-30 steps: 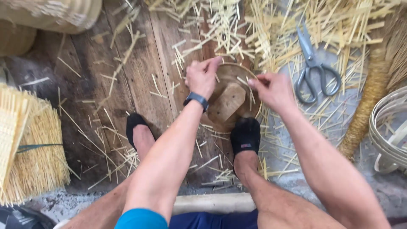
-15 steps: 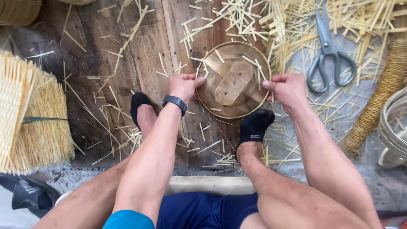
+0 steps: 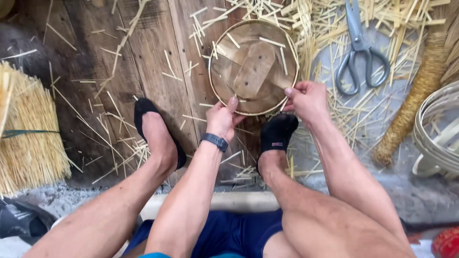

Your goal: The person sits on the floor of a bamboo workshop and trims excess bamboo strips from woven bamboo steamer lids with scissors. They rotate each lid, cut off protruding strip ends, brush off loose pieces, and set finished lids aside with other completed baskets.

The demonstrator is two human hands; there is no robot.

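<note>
Both the left hand (image 3: 222,117) and right hand (image 3: 306,98) pinch the round bamboo tray (image 3: 253,67) rim; uneven pulling could snap its thin hoop.

Your round bamboo frame (image 3: 254,67) lies at upper centre on the plank floor (image 3: 143,52), scissors (image 3: 359,52) to its right. A straw bundle (image 3: 26,138) sits at the left edge, stacked hoops (image 3: 437,129) at the right.

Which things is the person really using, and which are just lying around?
In use:
- round woven tray, rim held by left hand and right hand

Lying about:
- scissors
- loose straw pieces
- straw bundle
- stacked hoops
- twisted straw rope
</note>
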